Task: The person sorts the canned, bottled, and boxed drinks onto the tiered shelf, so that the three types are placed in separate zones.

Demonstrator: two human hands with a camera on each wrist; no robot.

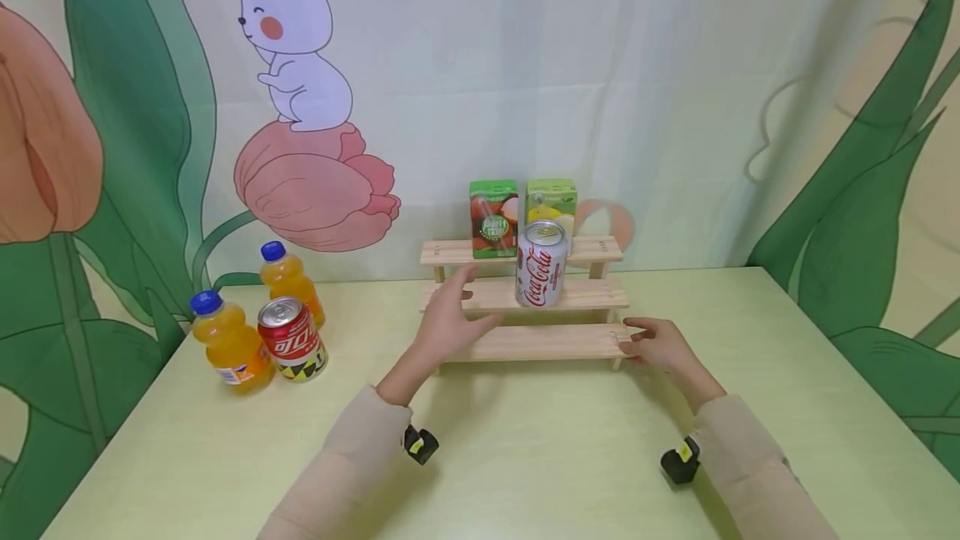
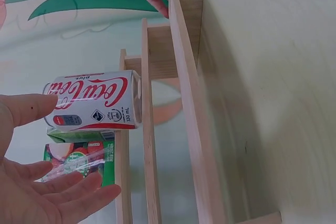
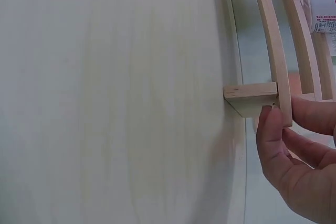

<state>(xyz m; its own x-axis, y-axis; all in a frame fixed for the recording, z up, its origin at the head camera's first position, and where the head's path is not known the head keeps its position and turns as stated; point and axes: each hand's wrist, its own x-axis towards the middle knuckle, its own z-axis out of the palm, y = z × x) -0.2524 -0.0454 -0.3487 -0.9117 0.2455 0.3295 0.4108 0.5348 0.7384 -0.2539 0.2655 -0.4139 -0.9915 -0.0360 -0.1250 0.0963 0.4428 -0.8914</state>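
A three-step wooden rack (image 1: 555,342) stands on the table. My right hand (image 1: 663,346) pinches the right end of its lowest step; in the right wrist view the thumb and fingers (image 3: 312,114) are on either side of the board. On the middle step a white Coca-Cola can (image 1: 541,265) stands upright, right of centre. My left hand (image 1: 446,323) is at the rack's left side, fingers spread and holding nothing. Two juice cartons stand on the top step: one green with red fruit (image 1: 494,223), one light green (image 1: 551,197), the latter partly hidden behind the can.
At the left of the table a red can (image 1: 292,338) stands with two orange drink bottles, one in front (image 1: 232,344) and one farther back (image 1: 288,277), both blue-capped. Behind the table hangs a printed cloth (image 1: 442,90) with a rabbit and tulips.
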